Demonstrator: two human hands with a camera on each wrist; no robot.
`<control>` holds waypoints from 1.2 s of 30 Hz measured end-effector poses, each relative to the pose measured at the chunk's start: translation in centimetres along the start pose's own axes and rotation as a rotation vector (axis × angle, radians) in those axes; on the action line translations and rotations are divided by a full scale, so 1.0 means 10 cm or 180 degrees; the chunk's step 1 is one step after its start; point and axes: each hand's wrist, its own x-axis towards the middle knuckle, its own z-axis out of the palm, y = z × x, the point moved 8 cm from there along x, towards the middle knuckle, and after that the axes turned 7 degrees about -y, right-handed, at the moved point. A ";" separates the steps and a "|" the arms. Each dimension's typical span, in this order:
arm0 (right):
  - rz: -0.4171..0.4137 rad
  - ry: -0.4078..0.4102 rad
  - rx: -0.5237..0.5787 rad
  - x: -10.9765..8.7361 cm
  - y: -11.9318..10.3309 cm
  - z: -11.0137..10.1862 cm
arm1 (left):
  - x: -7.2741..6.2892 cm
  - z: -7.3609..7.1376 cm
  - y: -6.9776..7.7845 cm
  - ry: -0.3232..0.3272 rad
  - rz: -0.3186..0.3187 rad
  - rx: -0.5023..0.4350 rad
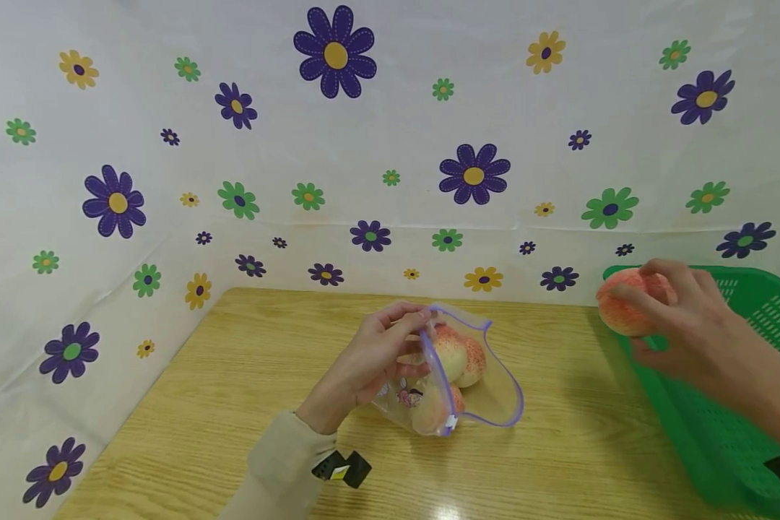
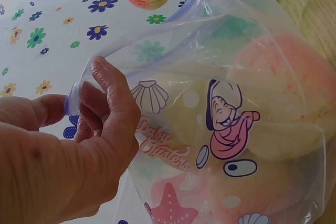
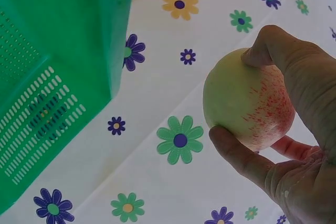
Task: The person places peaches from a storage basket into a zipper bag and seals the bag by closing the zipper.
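Note:
My left hand [image 1: 390,347] pinches the purple zip edge of a clear zip-top bag [image 1: 494,401] between thumb and fingers. The bag's mouth gapes toward the right, and a cartoon print shows on its side in the left wrist view. Inside it lie several peaches [image 1: 451,357], pale yellow with red speckles. Off to the right, my right hand [image 1: 695,310] grips another peach [image 3: 231,95] between thumb and fingertips. That peach is held up in the air, over the near-left rim of a green plastic basket [image 1: 663,412].
The basket, with slotted walls, stands at the right end of the wooden table [image 1: 247,404]. A white cloth [image 1: 390,130] printed with purple, green and yellow flowers hangs behind the table and along its left side.

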 end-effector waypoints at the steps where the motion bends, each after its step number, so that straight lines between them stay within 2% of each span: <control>1: -0.0042 0.0013 0.0000 0.01 -0.02 0.00 | 0.00 0.00 0.00 -0.0001 0.0002 -0.0004; 11: -0.0065 0.0008 0.0102 0.05 -0.21 0.01 | 0.00 0.01 0.00 -0.0015 0.0000 -0.0050; 19: -0.0439 0.0272 0.0201 0.10 -0.43 0.01 | 0.00 0.01 -0.02 -0.0043 0.0036 -0.0027; 25: -0.0646 0.0359 0.0217 0.15 -0.61 0.07 | 0.00 0.04 -0.03 -0.0074 0.0064 -0.0023; 28: -0.0727 0.0325 0.0293 0.15 -0.72 0.11 | -0.01 0.05 -0.04 -0.0069 0.0032 0.0007; 36: -0.0731 0.0015 0.0419 0.18 -0.99 0.28 | 0.00 0.06 -0.08 -0.0074 -0.0046 -0.0037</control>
